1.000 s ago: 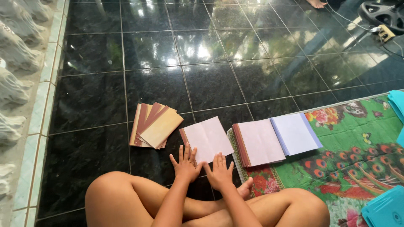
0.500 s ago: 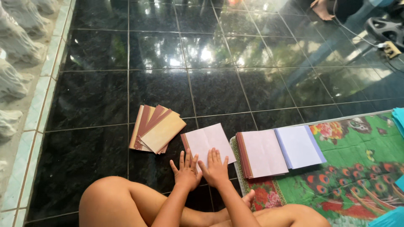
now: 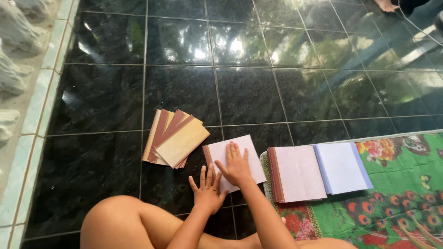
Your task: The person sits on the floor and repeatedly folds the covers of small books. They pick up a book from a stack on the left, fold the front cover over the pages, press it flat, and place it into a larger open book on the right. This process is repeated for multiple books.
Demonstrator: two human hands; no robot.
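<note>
Glossy black floor tiles [image 3: 184,87] fill the frame. Low centre, the right hand [image 3: 236,166] lies flat, fingers together, on a pale pink booklet [image 3: 251,154]; the left hand [image 3: 207,192], fingers spread, presses its lower edge. Tan booklets [image 3: 177,140] fan out left; stacked booklets [image 3: 300,173] sit on a floral mat [image 3: 397,198] right.

Booklets [image 3: 177,143] on black tiled floor [image 3: 184,87]
</note>
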